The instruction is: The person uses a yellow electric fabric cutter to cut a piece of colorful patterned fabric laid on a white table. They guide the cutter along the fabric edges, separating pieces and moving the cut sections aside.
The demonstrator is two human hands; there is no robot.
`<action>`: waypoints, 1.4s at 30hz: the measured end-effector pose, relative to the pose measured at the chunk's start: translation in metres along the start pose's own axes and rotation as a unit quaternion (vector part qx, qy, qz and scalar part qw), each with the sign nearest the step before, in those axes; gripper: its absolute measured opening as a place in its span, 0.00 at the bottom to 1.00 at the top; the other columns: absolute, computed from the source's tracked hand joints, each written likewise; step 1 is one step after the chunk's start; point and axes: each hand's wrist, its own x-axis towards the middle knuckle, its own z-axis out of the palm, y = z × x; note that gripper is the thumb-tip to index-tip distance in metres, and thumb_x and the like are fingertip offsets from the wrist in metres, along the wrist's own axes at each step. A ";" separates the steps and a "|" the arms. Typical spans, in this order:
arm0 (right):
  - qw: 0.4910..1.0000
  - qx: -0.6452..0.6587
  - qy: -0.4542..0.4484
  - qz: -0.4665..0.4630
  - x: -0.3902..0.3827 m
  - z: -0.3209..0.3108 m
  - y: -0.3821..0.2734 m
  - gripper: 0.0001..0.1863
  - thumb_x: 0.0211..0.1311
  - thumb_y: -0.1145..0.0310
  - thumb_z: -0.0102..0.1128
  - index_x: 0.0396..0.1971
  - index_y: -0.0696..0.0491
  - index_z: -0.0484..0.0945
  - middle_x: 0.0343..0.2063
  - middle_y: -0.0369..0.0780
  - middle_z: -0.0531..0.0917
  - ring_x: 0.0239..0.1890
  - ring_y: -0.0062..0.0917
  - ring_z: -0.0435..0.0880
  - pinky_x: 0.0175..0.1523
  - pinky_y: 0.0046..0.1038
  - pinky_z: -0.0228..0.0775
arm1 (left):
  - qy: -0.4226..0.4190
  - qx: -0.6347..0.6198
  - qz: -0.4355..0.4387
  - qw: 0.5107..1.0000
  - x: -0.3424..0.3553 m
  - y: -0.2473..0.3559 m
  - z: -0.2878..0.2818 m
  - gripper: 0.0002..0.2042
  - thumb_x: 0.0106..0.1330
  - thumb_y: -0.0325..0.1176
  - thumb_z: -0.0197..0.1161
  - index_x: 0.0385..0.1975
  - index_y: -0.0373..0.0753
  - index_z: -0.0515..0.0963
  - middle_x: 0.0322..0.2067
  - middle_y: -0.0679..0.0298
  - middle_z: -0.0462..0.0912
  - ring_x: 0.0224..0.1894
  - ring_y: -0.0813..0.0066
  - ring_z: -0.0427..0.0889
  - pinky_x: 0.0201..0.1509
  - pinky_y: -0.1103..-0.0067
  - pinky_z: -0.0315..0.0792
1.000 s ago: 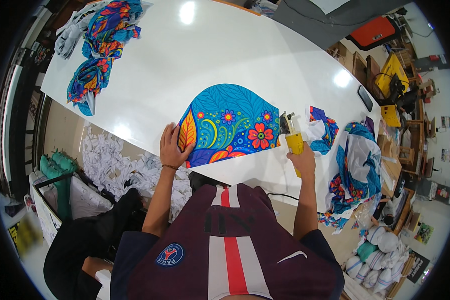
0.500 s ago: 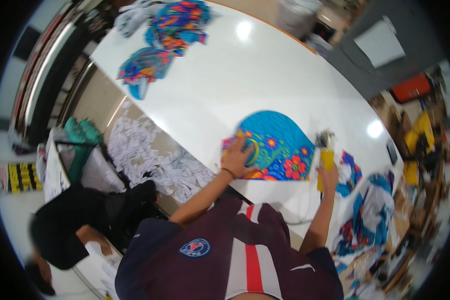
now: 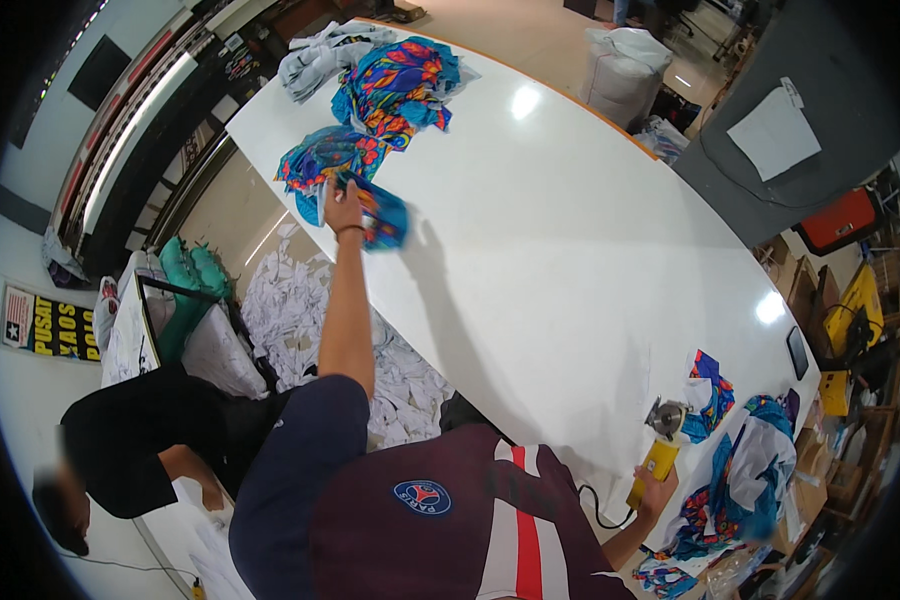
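With my arm stretched out to the far left, my left hand (image 3: 344,208) grips a blue, brightly patterned fabric piece (image 3: 384,222), blurred by motion. It is beside a heap of similar floral cut pieces (image 3: 335,152) at the table's left edge. Near the front right, my right hand (image 3: 655,493) is wrapped around the yellow body of an electric rotary fabric cutter (image 3: 658,462). Its round metal blade points away from me, and a black cord (image 3: 598,512) trails off its rear. A small patterned scrap (image 3: 710,397) lies right of the blade.
More printed fabric (image 3: 400,85) and grey cloth (image 3: 320,62) lie at the white table's (image 3: 550,220) far left. Loose offcuts (image 3: 735,480) pile up at the right, near a phone (image 3: 797,352). White scraps (image 3: 300,310) cover the floor; a co-worker in black (image 3: 140,430) is at the left.
My left hand has carried the patterned piece from the table's front middle to the far-left heap. The cutter, still in my right hand, has come nearer to me and tilted.
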 end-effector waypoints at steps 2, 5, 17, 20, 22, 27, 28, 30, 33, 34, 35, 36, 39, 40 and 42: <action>0.999 -0.001 0.042 0.013 -0.021 -0.015 0.016 0.21 0.48 0.72 0.71 0.44 0.58 0.77 0.29 0.39 0.81 0.26 0.26 0.82 0.33 0.29 0.76 | -0.158 0.067 -0.076 0.982 0.011 0.022 0.010 0.39 0.67 0.52 0.72 0.72 0.33 0.69 0.61 0.42 0.81 0.60 0.48 0.83 0.62 0.65 0.76; 0.992 0.068 0.074 0.075 -0.040 -0.018 0.040 0.23 0.47 0.72 0.72 0.46 0.59 0.77 0.29 0.39 0.81 0.26 0.26 0.82 0.32 0.30 0.77 | -0.219 0.244 0.035 0.944 0.022 -0.032 0.018 0.44 0.66 0.58 0.71 0.72 0.29 0.68 0.68 0.36 0.72 0.75 0.38 0.63 0.79 0.55 0.57; 0.956 0.202 0.191 0.097 -0.101 -0.021 0.095 0.26 0.45 0.71 0.73 0.48 0.61 0.79 0.34 0.44 0.86 0.32 0.32 0.89 0.39 0.33 0.83 | -0.555 0.113 0.239 0.788 -0.376 0.148 0.070 0.42 0.70 0.56 0.66 0.76 0.36 0.63 0.77 0.41 0.54 0.80 0.41 0.50 0.83 0.52 0.45; 0.938 0.254 0.220 0.087 -0.109 -0.017 0.096 0.30 0.45 0.71 0.73 0.52 0.62 0.79 0.34 0.44 0.86 0.32 0.33 0.89 0.41 0.32 0.82 | -0.642 -0.008 0.338 0.688 -0.446 0.189 0.079 0.41 0.69 0.52 0.68 0.76 0.37 0.62 0.77 0.42 0.56 0.79 0.40 0.52 0.82 0.52 0.47; 0.925 0.276 0.245 0.088 -0.113 -0.010 0.090 0.30 0.46 0.72 0.74 0.53 0.63 0.79 0.34 0.43 0.86 0.32 0.32 0.88 0.41 0.31 0.82 | -0.711 -0.053 0.356 0.604 -0.478 0.231 0.081 0.42 0.69 0.55 0.67 0.75 0.36 0.62 0.77 0.42 0.55 0.80 0.41 0.51 0.82 0.52 0.48; 0.908 0.316 0.272 0.049 -0.106 -0.006 0.104 0.26 0.48 0.72 0.75 0.49 0.61 0.79 0.33 0.43 0.87 0.31 0.29 0.88 0.39 0.30 0.82 | -0.763 -0.073 0.419 0.487 -0.533 0.283 0.084 0.43 0.70 0.59 0.63 0.77 0.36 0.60 0.78 0.43 0.53 0.81 0.42 0.50 0.83 0.53 0.46; 0.910 0.316 0.264 0.050 -0.104 -0.008 0.105 0.26 0.48 0.72 0.75 0.49 0.61 0.79 0.33 0.43 0.87 0.31 0.29 0.88 0.39 0.30 0.82 | -0.768 -0.068 0.421 0.477 -0.540 0.285 0.088 0.44 0.70 0.60 0.62 0.77 0.36 0.59 0.79 0.43 0.52 0.81 0.42 0.50 0.83 0.53 0.47; 0.915 0.315 0.246 0.050 -0.099 -0.011 0.105 0.25 0.48 0.72 0.74 0.49 0.61 0.79 0.33 0.43 0.87 0.31 0.30 0.89 0.39 0.31 0.82 | -0.753 -0.077 0.460 0.464 -0.552 0.292 0.109 0.43 0.70 0.60 0.62 0.76 0.36 0.61 0.79 0.45 0.54 0.81 0.44 0.51 0.82 0.54 0.49; 0.911 0.338 0.229 0.055 -0.098 -0.018 0.109 0.26 0.48 0.72 0.73 0.49 0.62 0.79 0.32 0.43 0.87 0.31 0.31 0.89 0.40 0.32 0.83 | -0.771 -0.076 0.487 0.403 -0.561 0.322 0.125 0.42 0.70 0.60 0.63 0.76 0.38 0.62 0.77 0.49 0.58 0.79 0.49 0.56 0.80 0.56 0.54; 0.910 0.341 0.227 0.062 -0.098 -0.019 0.108 0.26 0.48 0.72 0.73 0.49 0.62 0.79 0.32 0.43 0.87 0.31 0.31 0.89 0.40 0.32 0.83 | -0.776 -0.063 0.494 0.387 -0.560 0.329 0.126 0.41 0.69 0.59 0.63 0.75 0.39 0.63 0.76 0.51 0.61 0.78 0.50 0.58 0.79 0.56 0.56; 0.909 0.344 0.226 0.069 -0.099 -0.020 0.106 0.26 0.48 0.72 0.72 0.49 0.62 0.79 0.32 0.43 0.87 0.31 0.31 0.89 0.40 0.32 0.83 | -0.780 -0.050 0.500 0.372 -0.559 0.335 0.127 0.41 0.69 0.59 0.64 0.75 0.39 0.63 0.75 0.52 0.63 0.77 0.52 0.61 0.78 0.57 0.58; 0.908 0.346 0.224 0.076 -0.098 -0.020 0.105 0.25 0.48 0.72 0.72 0.49 0.62 0.78 0.32 0.44 0.87 0.31 0.32 0.89 0.40 0.32 0.83 | -0.775 -0.046 0.504 0.379 -0.556 0.339 0.128 0.38 0.69 0.57 0.64 0.74 0.40 0.65 0.73 0.54 0.66 0.75 0.53 0.63 0.76 0.58 0.61; 0.907 0.349 0.220 0.082 -0.098 -0.022 0.108 0.25 0.48 0.72 0.73 0.49 0.62 0.78 0.32 0.44 0.87 0.31 0.32 0.89 0.40 0.32 0.83 | -0.758 -0.042 0.520 0.391 -0.537 0.329 0.127 0.31 0.71 0.52 0.64 0.69 0.41 0.71 0.65 0.58 0.75 0.68 0.56 0.71 0.69 0.60 0.67; 0.908 0.347 0.219 0.083 -0.096 -0.022 0.108 0.25 0.48 0.72 0.73 0.48 0.62 0.78 0.32 0.44 0.87 0.31 0.32 0.89 0.40 0.32 0.83 | -0.751 -0.040 0.528 0.395 -0.525 0.309 0.130 0.28 0.71 0.49 0.63 0.66 0.42 0.73 0.63 0.59 0.77 0.66 0.57 0.73 0.67 0.60 0.69; 0.909 0.341 0.226 0.085 -0.096 -0.021 0.108 0.25 0.48 0.72 0.73 0.48 0.62 0.78 0.32 0.44 0.87 0.31 0.32 0.89 0.39 0.33 0.83 | -0.726 -0.061 0.548 0.410 -0.495 0.275 0.133 0.20 0.72 0.43 0.62 0.60 0.43 0.77 0.57 0.62 0.80 0.62 0.59 0.76 0.63 0.61 0.72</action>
